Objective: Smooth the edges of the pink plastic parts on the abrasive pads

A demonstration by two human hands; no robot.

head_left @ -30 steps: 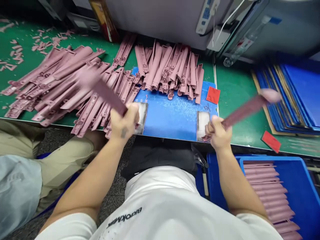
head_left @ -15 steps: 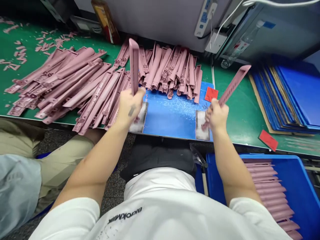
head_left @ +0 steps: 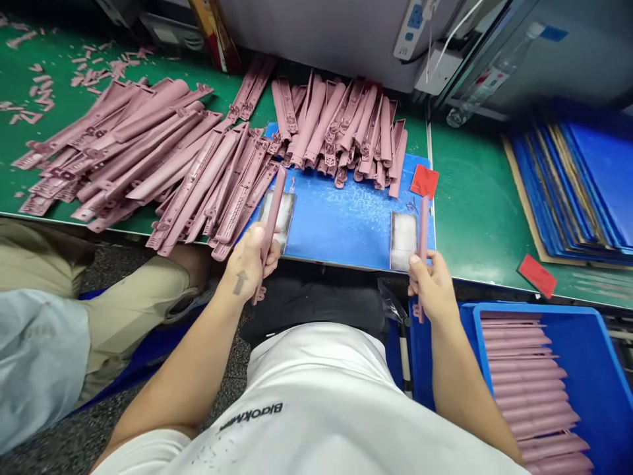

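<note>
Slender pink strips (head_left: 271, 227) (head_left: 423, 227) stand smooth in both hands (head_left: 251, 260) (head_left: 430, 280).

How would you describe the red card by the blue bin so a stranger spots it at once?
On the green table, find the stack of blue boards at the right. Just in front of its left corner, near the table edge beside the blue bin, lies the red card. The other red card is farther back, at the blue mat.

Green table (head_left: 475, 218) bearing pink parts (head_left: 173, 158) and blue board (head_left: 341, 221).
</note>
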